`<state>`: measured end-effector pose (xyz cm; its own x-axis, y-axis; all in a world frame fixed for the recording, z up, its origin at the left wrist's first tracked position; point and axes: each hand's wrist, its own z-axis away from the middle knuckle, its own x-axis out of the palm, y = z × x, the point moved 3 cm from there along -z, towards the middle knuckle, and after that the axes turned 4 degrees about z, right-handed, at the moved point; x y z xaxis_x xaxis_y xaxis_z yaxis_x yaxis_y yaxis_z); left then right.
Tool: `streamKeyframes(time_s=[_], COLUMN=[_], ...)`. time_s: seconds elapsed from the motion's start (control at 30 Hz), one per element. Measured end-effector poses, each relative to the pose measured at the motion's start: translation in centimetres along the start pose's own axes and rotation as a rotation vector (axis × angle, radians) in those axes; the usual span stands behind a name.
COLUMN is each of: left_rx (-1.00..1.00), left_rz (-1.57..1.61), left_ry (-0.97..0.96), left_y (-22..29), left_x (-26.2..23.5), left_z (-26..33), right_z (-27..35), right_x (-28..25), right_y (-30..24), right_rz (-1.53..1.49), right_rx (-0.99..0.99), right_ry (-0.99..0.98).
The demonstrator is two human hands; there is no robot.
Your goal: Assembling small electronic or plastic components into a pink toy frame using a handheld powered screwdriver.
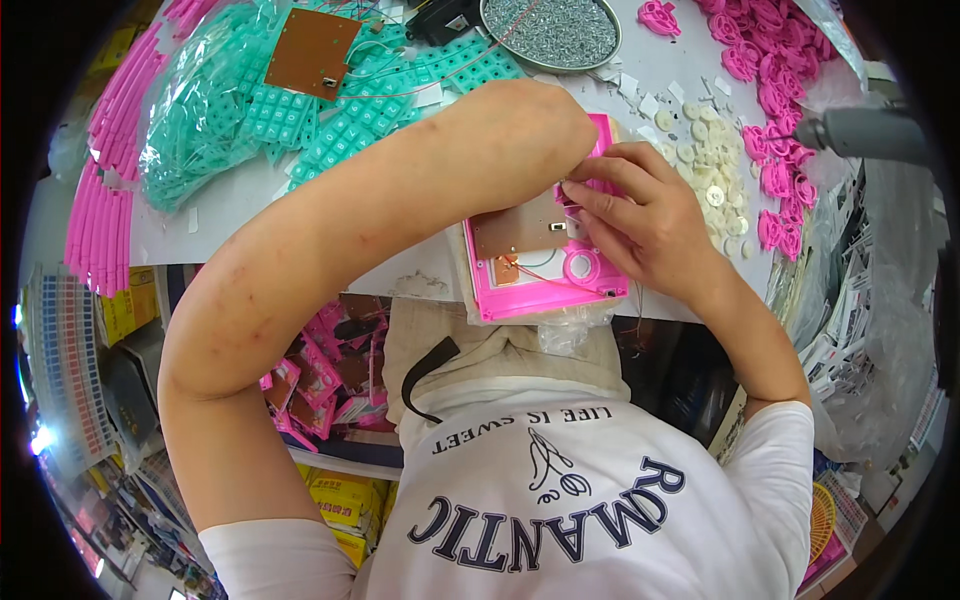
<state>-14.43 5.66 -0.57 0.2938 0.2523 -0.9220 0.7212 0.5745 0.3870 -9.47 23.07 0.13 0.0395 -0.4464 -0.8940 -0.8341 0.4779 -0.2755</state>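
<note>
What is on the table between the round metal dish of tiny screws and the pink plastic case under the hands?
In the head view, small white paper squares lie scattered between the metal dish and the pink case.

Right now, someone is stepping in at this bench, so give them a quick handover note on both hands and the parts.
Left hand: bent over the pink housing's top edge; its grip is hidden.
Right hand: fingertips pinching a small part at the housing's upper right.
Housing lies open at the table edge with a brown circuit board and red wire inside.
Nearby: teal keypad sheets, tray of screws, white discs, pink pieces.
Done: board sits in housing.
Left: no cover is on yet.
</note>
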Motion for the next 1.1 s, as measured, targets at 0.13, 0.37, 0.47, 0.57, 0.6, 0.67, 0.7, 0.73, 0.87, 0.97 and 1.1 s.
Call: streamKeyframes(time_s=[0.13, 0.37, 0.47, 0.57, 0.6, 0.67, 0.7, 0.73, 0.87, 0.97, 1.1], left_rx=[0.058, 0.004, -0.017, -0.199, -0.288, -0.408, -0.468, -0.459, -0.441, -0.440, -0.455], left_rz=[-0.001, 0.025, 0.048, 0.243, 0.331, 0.297, 0.279, 0.243, 0.170, 0.181, 0.287], left_ry=[-0.045, 0.034, 0.263, 0.549, 0.633, 0.647, 0.653, 0.644, 0.581, 0.553, 0.613], left_y=[0.2, 0.6, -0.9, -2.5, -2.9, -3.1, -3.1, -3.0, -2.5, -2.3, -2.2], left_x=[-0.7, -0.5, -0.9, -3.1, -3.7, -3.4, -3.0, -2.7, -1.7, -1.0, 0.5], left_z=[-0.5, -0.5, 0.2, 2.8, 3.6, 5.0, 5.4, 5.6, 5.6, 5.5, 5.3], right_z=[0.0, -1.3, -1.0, 0.7, 1.2, 0.7, 0.6, 0.3, -0.7, -0.5, -0.7], right_x=[0.7, 0.5, -0.1, -0.7, -0.8, -0.9, -0.9, -0.9, -1.1, -1.1, -0.8], right_y=[-1.7, -2.8, -1.7, -0.4, -0.1, -1.0, -1.4, -1.7, -1.9, -1.3, -1.9], right_rz=[0.104, 0.058, -0.101, -0.166, -0.172, -0.062, -0.032, 0.001, 0.048, 0.014, 0.086], right_rx=[0.141, 0.387, 0.364, 0.297, 0.278, 0.202, 0.201, 0.197, 0.198, 0.193, 0.186], right_ry=[0.047, -0.116, -0.157, -0.100, -0.071, -0.073, -0.081, -0.088, -0.146, -0.143, -0.178])
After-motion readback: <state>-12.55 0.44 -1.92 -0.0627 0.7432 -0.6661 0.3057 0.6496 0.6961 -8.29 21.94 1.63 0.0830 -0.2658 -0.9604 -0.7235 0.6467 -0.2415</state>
